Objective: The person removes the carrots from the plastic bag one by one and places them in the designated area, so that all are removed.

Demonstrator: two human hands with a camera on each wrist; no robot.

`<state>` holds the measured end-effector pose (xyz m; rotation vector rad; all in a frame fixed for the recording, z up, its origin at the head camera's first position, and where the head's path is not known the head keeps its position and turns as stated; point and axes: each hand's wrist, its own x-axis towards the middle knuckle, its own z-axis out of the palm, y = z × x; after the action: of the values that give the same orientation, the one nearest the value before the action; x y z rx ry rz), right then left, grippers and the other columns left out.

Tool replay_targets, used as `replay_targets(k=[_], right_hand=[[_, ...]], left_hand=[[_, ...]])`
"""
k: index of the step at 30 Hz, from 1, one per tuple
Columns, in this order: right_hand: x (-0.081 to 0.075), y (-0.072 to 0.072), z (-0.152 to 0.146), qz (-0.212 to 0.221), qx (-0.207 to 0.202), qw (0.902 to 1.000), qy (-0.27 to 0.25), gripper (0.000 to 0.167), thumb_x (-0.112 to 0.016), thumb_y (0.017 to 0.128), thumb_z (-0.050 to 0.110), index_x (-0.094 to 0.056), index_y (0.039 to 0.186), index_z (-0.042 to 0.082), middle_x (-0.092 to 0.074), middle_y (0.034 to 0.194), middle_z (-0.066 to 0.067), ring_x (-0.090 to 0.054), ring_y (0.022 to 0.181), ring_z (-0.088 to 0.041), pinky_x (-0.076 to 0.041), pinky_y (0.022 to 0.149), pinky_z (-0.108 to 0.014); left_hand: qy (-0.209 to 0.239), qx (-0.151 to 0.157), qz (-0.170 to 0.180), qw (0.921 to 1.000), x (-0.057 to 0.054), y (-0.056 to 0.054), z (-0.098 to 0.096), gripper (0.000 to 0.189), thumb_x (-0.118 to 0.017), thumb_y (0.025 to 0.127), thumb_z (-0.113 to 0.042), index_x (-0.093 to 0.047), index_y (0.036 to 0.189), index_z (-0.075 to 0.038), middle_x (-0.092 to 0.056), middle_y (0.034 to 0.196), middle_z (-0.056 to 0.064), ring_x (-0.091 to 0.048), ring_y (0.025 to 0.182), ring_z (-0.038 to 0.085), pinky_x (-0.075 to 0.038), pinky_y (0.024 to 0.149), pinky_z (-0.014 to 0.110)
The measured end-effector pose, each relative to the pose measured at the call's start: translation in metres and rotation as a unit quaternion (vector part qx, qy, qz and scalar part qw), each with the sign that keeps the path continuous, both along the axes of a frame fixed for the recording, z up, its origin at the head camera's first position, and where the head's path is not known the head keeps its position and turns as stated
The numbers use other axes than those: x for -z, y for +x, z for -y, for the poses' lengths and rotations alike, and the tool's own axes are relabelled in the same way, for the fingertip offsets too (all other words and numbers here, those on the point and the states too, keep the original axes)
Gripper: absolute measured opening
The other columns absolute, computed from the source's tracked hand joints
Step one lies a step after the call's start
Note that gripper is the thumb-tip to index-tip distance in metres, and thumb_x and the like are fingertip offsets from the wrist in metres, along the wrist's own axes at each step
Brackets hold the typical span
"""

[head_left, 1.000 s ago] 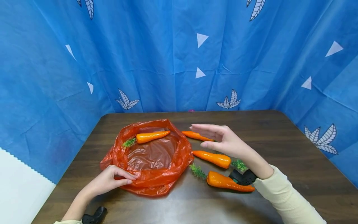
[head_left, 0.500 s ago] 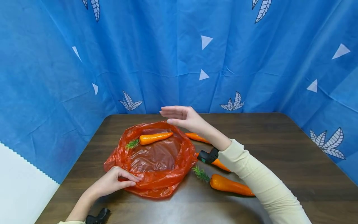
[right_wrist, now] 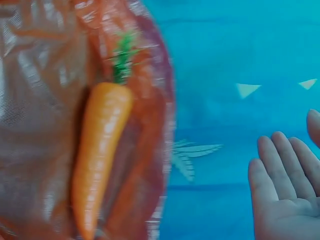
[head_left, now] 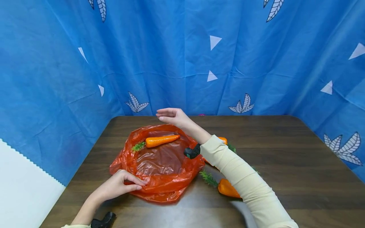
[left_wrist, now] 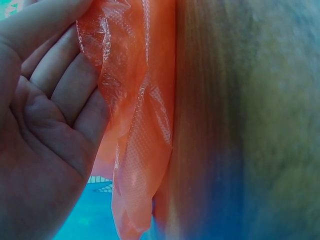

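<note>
A thin red plastic bag [head_left: 168, 182] lies on the table with its mouth spread wide. Inside it, toward the far side, rests an orange carrot [head_left: 162, 141] with a green leafy top; the right wrist view shows this carrot [right_wrist: 102, 150] close up. My left hand [head_left: 121, 184] pinches the bag's near rim between thumb and fingers, and red film [left_wrist: 130, 100] hangs beside the palm. My right hand [head_left: 174, 117] is held over the bag's far edge, fingers straight and nothing in them.
To the right of the bag lies another carrot [head_left: 228, 188], partly covered by the right sleeve [head_left: 245, 186]. A carrot farther back [head_left: 223, 139] shows only in part behind the arm. A blue patterned curtain [head_left: 182, 57] hangs beyond the brown table's far edge [head_left: 256, 117].
My right hand has moved left, from above the loose carrots to the bag's far edge. My left hand keeps its pinch on the rim. The head view has shifted slightly.
</note>
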<state>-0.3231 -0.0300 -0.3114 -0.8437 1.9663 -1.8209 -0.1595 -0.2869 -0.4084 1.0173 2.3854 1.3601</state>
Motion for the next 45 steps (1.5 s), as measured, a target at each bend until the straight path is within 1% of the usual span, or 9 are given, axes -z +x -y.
replay_targets(k=[4, 9, 12, 17, 20, 23, 27, 36, 45], right_hand=[[0.021, -0.005, 0.011, 0.0, 0.015, 0.9989, 0.045, 0.035, -0.061, 0.092, 0.01, -0.057, 0.126, 0.0, -0.06, 0.12, -0.013, -0.058, 0.106, -0.02, -0.045, 0.092, -0.038], [0.047, -0.011, 0.017, -0.029, 0.017, 0.993, 0.113, 0.035, -0.063, 0.09, 0.007, -0.058, 0.124, -0.003, -0.061, 0.118, -0.015, -0.059, 0.104, -0.022, -0.048, 0.087, -0.032], [0.057, -0.015, 0.018, -0.048, 0.022, 0.9868, 0.153, 0.036, -0.065, 0.089, 0.009, -0.059, 0.123, -0.002, -0.061, 0.117, -0.015, -0.059, 0.105, -0.023, -0.048, 0.087, -0.03], [0.068, -0.018, 0.016, -0.073, 0.016, 0.9765, 0.202, 0.038, -0.068, 0.088, 0.016, -0.06, 0.123, 0.001, -0.062, 0.117, -0.009, -0.058, 0.106, -0.019, -0.046, 0.088, -0.028], [0.075, -0.02, 0.015, -0.073, 0.005, 0.9755, 0.207, 0.039, -0.067, 0.088, 0.017, -0.06, 0.124, 0.002, -0.062, 0.117, -0.007, -0.057, 0.106, -0.018, -0.046, 0.088, -0.027], [0.082, -0.023, 0.015, -0.067, -0.002, 0.9767, 0.204, 0.04, -0.066, 0.089, 0.014, -0.058, 0.125, 0.002, -0.061, 0.119, -0.008, -0.057, 0.108, -0.019, -0.046, 0.089, -0.028], [0.089, -0.028, 0.016, -0.075, -0.005, 0.9764, 0.203, 0.04, -0.067, 0.088, 0.014, -0.059, 0.125, 0.002, -0.061, 0.119, -0.009, -0.057, 0.108, -0.02, -0.046, 0.09, -0.029], [0.095, -0.03, 0.016, -0.105, 0.0, 0.9683, 0.227, 0.038, -0.068, 0.086, 0.01, -0.062, 0.124, 0.006, -0.064, 0.115, -0.005, -0.058, 0.107, -0.015, -0.044, 0.091, -0.026], [0.102, -0.03, 0.015, -0.084, 0.001, 0.9675, 0.238, 0.038, -0.07, 0.085, 0.011, -0.064, 0.122, 0.009, -0.064, 0.114, -0.003, -0.06, 0.098, -0.012, -0.05, 0.075, -0.023]], left_hand=[[0.0, -0.001, 0.0, 1.0, -0.001, 0.001, 0.0, 0.019, -0.066, 0.088, -0.014, -0.073, 0.101, -0.002, -0.07, 0.098, 0.0, -0.065, 0.091, 0.014, -0.053, 0.073, 0.029], [-0.004, -0.004, 0.001, 1.0, -0.003, 0.002, -0.001, 0.02, -0.066, 0.088, -0.015, -0.073, 0.101, -0.002, -0.07, 0.098, 0.0, -0.065, 0.09, 0.013, -0.053, 0.073, 0.03], [-0.003, -0.006, 0.003, 1.0, -0.004, 0.002, -0.001, 0.019, -0.066, 0.088, -0.016, -0.073, 0.101, -0.003, -0.07, 0.098, -0.001, -0.065, 0.09, 0.014, -0.053, 0.072, 0.031], [-0.005, -0.008, 0.015, 0.9998, -0.004, 0.003, -0.001, 0.02, -0.066, 0.088, -0.016, -0.073, 0.101, -0.003, -0.07, 0.098, -0.001, -0.065, 0.09, 0.013, -0.054, 0.071, 0.031], [-0.007, -0.008, 0.022, 0.9997, -0.004, 0.003, -0.002, 0.02, -0.066, 0.088, -0.016, -0.073, 0.101, -0.003, -0.07, 0.098, -0.001, -0.065, 0.09, 0.013, -0.054, 0.071, 0.031], [-0.008, -0.009, 0.019, 0.9997, -0.004, 0.002, -0.002, 0.02, -0.066, 0.088, -0.017, -0.074, 0.101, -0.004, -0.07, 0.097, -0.003, -0.065, 0.09, 0.013, -0.053, 0.073, 0.031], [-0.008, -0.009, 0.015, 0.9998, -0.004, 0.002, -0.001, 0.019, -0.067, 0.087, -0.017, -0.074, 0.101, -0.005, -0.07, 0.097, -0.004, -0.065, 0.091, 0.013, -0.053, 0.074, 0.03], [-0.007, -0.011, 0.027, 0.9996, -0.002, 0.001, 0.0, 0.02, -0.067, 0.087, -0.016, -0.073, 0.101, -0.004, -0.07, 0.096, -0.004, -0.065, 0.09, 0.014, -0.052, 0.075, 0.03], [-0.005, -0.009, 0.029, 0.9995, -0.003, 0.0, 0.0, 0.02, -0.067, 0.087, -0.015, -0.073, 0.102, -0.003, -0.07, 0.098, -0.003, -0.065, 0.092, 0.014, -0.052, 0.077, 0.029]])
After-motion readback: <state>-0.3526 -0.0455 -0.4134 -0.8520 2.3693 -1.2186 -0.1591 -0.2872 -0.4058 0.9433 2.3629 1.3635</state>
